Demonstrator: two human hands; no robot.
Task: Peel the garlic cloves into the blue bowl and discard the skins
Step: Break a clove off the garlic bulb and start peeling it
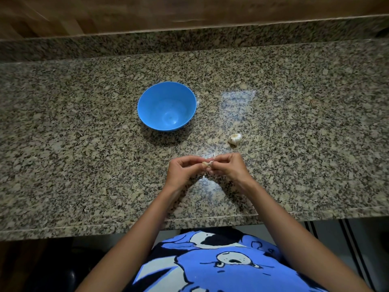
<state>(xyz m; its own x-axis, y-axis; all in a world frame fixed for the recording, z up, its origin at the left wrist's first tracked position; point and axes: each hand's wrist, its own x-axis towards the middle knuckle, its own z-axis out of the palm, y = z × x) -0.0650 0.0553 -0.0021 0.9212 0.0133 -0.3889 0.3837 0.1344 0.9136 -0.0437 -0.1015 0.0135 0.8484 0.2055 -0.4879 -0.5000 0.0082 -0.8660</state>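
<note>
Past blue cartoon-print shirt [210, 260], left hand [183, 172] and right hand [228, 167] both pinch small papery garlic clove [207, 163]; I'd peel slowly, then drop it into round blue plastic bowl [150, 106].

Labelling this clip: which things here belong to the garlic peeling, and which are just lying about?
In the job: garlic clove pinched between left hand and right hand; garlic bulb; blue bowl.
Just there: granite counter; wooden panelling.

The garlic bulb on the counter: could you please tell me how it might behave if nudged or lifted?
The garlic bulb looks rounded but lumpy, so a nudge would probably roll it unevenly. The granite counter is glossy, so it might also slide. Its papery skin looks loose and would likely flake.
</note>
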